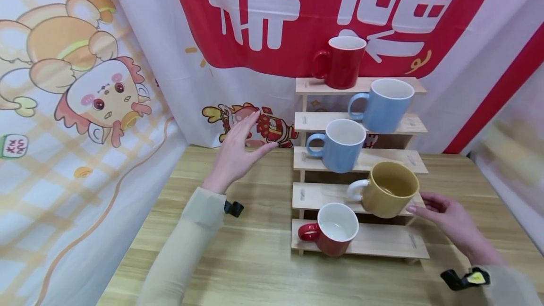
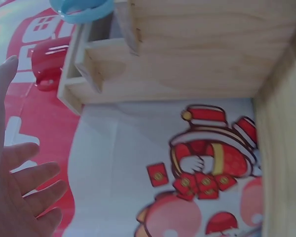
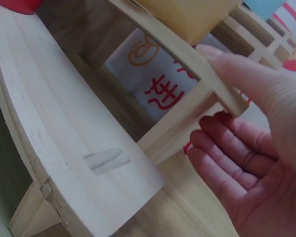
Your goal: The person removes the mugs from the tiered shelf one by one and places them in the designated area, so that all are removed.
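Observation:
A stepped wooden rack [image 1: 382, 242] bears several mugs. My right hand [image 1: 452, 221] is at the right end of its second step from the bottom, gripping that end. In the right wrist view the thumb [image 3: 237, 69] lies over the board and the fingers [image 3: 232, 153] curl beneath it. Beside this thumb stands the yellow mug [image 1: 386, 197] with a white handle. My left hand [image 1: 238, 152] is raised in the air left of the rack, fingers extended, thumb spread, holding nothing. A red mug with white inside [image 1: 331, 237] sits on the lowest step.
Two light blue mugs, one lower [image 1: 342, 150] and one higher [image 1: 388, 107], stand on the middle steps. A red mug [image 1: 345, 65] is on top. The rack stands on a wood-grain table [image 1: 238, 259], with printed cloth [image 1: 178, 51] hanging behind and at the sides.

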`<move>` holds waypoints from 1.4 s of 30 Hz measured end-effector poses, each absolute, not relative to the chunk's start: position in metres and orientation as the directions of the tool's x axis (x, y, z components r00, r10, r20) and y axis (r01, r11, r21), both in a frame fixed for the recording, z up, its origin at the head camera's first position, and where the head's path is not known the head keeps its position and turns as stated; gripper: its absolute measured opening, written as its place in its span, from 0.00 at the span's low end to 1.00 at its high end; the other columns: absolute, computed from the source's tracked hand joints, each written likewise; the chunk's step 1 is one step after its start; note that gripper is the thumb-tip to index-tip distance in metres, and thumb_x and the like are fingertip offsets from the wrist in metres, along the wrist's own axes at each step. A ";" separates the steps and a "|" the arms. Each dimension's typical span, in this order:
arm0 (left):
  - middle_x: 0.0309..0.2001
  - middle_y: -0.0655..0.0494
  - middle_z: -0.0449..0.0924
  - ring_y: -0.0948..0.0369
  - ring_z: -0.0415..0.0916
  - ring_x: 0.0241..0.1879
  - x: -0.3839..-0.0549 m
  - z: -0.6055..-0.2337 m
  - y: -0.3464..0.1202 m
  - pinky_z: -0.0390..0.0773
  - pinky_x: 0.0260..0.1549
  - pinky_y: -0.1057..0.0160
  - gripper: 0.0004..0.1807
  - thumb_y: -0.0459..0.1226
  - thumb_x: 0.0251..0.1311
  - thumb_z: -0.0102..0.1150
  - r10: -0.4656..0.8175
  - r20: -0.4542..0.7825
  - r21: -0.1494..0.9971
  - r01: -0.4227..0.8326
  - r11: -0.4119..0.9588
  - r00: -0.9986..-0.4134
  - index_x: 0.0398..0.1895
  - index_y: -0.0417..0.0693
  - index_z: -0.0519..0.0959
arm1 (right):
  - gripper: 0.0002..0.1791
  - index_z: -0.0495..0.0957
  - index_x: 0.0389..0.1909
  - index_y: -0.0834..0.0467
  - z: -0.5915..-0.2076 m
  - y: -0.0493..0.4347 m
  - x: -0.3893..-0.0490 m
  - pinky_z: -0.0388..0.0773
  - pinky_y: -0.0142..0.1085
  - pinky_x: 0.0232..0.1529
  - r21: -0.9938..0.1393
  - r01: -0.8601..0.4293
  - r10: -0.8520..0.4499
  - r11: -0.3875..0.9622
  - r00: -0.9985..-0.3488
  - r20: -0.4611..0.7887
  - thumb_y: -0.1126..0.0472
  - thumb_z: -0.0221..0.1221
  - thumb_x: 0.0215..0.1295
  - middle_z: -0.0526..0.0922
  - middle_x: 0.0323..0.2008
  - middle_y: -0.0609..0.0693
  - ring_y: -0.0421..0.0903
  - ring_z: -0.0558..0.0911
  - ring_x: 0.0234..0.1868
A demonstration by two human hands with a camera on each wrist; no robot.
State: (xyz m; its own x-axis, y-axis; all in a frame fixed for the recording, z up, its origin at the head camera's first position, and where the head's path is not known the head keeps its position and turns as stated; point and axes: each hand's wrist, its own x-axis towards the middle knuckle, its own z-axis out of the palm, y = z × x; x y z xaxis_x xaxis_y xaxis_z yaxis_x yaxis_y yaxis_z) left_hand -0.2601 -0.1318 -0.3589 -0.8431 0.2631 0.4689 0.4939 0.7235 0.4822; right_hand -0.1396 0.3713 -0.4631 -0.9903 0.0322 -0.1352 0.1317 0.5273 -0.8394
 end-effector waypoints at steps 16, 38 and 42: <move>0.76 0.70 0.58 0.64 0.55 0.74 -0.279 -0.325 -0.084 0.65 0.68 0.45 0.49 0.71 0.57 0.59 0.252 0.444 0.625 0.498 0.601 -0.860 0.80 0.69 0.58 | 0.37 0.63 0.69 0.72 -0.474 0.372 -0.142 0.78 0.22 0.45 -0.901 0.110 0.037 0.419 -0.994 -0.104 0.53 0.65 0.71 0.76 0.52 0.42 0.26 0.75 0.47; 0.70 0.70 0.67 0.63 0.66 0.67 -0.330 -0.262 -0.017 0.77 0.57 0.64 0.45 0.57 0.54 0.74 0.152 0.365 0.882 0.393 0.258 -0.918 0.75 0.66 0.65 | 0.37 0.63 0.69 0.72 -0.476 0.373 -0.142 0.78 0.23 0.44 -0.882 0.089 0.050 0.462 -0.996 -0.074 0.52 0.65 0.71 0.78 0.55 0.50 0.27 0.76 0.46; 0.68 0.67 0.69 0.63 0.69 0.62 -0.346 -0.257 -0.003 0.80 0.52 0.67 0.43 0.52 0.56 0.75 0.185 0.329 0.920 0.358 0.158 -0.926 0.75 0.63 0.65 | 0.39 0.62 0.70 0.72 -0.475 0.372 -0.142 0.78 0.23 0.44 -0.876 0.096 0.051 0.472 -0.995 -0.082 0.52 0.65 0.71 0.77 0.56 0.53 0.26 0.75 0.46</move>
